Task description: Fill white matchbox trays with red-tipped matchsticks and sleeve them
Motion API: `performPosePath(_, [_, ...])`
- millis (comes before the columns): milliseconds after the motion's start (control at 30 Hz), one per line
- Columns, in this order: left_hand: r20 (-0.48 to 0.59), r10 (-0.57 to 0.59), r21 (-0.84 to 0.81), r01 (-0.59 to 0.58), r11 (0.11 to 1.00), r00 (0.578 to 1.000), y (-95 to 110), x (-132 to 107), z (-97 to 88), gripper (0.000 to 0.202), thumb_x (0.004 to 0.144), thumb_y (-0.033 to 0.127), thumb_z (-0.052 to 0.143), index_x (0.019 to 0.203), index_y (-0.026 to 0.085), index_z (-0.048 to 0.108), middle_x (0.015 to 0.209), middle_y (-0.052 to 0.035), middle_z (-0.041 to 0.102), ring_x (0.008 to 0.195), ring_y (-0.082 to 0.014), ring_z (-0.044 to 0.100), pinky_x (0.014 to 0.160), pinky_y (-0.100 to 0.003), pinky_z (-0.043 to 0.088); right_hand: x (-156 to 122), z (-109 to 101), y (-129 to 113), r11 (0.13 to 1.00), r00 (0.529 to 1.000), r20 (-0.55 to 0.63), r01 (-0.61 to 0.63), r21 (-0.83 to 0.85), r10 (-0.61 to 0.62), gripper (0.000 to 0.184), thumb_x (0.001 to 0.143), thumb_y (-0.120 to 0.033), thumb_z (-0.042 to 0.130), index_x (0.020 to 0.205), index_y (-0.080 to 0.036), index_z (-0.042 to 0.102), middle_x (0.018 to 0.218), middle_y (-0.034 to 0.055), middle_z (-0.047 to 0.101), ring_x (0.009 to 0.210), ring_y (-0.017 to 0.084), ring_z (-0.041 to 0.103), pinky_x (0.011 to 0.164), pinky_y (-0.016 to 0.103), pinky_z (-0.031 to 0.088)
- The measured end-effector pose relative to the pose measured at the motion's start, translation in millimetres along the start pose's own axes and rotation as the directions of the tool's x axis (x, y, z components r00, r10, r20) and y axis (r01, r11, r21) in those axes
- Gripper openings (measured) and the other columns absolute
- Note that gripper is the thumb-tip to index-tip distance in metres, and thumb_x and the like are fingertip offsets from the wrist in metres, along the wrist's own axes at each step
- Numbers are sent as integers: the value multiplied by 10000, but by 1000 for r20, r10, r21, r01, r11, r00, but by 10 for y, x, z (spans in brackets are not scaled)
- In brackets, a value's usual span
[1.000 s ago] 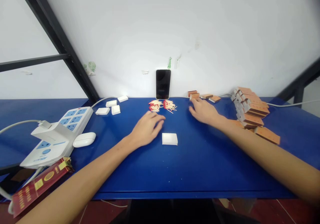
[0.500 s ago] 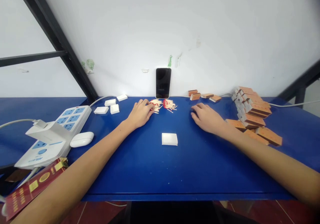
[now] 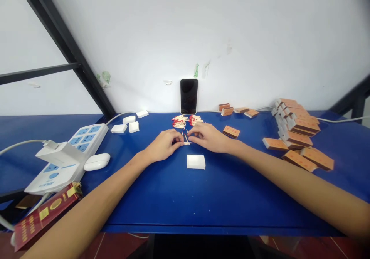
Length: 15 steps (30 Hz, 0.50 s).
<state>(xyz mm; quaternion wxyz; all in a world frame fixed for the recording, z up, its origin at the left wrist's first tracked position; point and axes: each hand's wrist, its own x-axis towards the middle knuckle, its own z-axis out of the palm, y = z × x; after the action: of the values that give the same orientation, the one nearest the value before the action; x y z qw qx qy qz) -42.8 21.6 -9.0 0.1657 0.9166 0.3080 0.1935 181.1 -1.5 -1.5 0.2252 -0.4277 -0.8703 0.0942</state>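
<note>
My left hand (image 3: 165, 145) rests low over the blue table, thumb and bent fingers apart beside a few loose matches (image 3: 186, 143). Across those matches, my right hand (image 3: 210, 137) comes in from the right, its thumb and forefinger spread with a gap between them. Neither hand visibly grips a match, though small contacts at the fingertips are hard to make out. Just behind lie two heaps of red-tipped matches, a left heap (image 3: 179, 121) and a right heap (image 3: 195, 119). In front of the hands a small white box (image 3: 195, 161) lies flat.
A phone (image 3: 189, 96) leans on the wall. At right stand stacked matchboxes (image 3: 299, 120), with a single matchbox (image 3: 231, 131) nearer my right hand. Several white boxes (image 3: 133, 126), a power strip (image 3: 83, 139), a white earbud case (image 3: 97, 161) and a red box (image 3: 47, 214) are at left.
Both hands have come together at the middle, the left moving nearer and the right moving left. Some matches now lie loose in front of the heaps. A matchbox shows where my right hand was.
</note>
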Motion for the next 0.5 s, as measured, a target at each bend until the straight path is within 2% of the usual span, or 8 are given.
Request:
performPosePath(133, [-10,-44,-104,43,994,999,199,-3,84,109,896,260,611,871,183,684,814,-14,674,725,-148,608,688,-278,463,-63,-1,-31,995,996,59,55,81,-60,114,890,-245,609,897,-185,705,798,24,590,736,150,537,702,285,407])
performPosePath(233, [-43,-47,-105,42,994,998,293,3,135,110,887,256,628,865,187,711,799,-16,684,720,-149,612,675,-274,466,-191,-3,15,989,998,60,21,149,-30,151,912,-271,583,874,-192,706,821,30,590,724,144,538,673,278,419])
performPosePath(333, [-46,-30,-97,25,995,998,298,3,140,111,876,238,636,887,185,734,815,-26,687,731,-149,617,684,-272,476,-294,-5,57,978,999,43,-20,207,12,187,920,-328,581,895,-199,714,834,37,590,710,142,529,644,273,420])
performPosePath(500, [4,-41,-99,41,994,999,249,1,89,149,890,229,609,917,184,748,828,-23,696,682,-129,598,663,-262,466,-306,7,64,970,999,50,-3,243,-10,183,907,-346,600,882,-200,708,828,28,589,709,139,510,653,273,410])
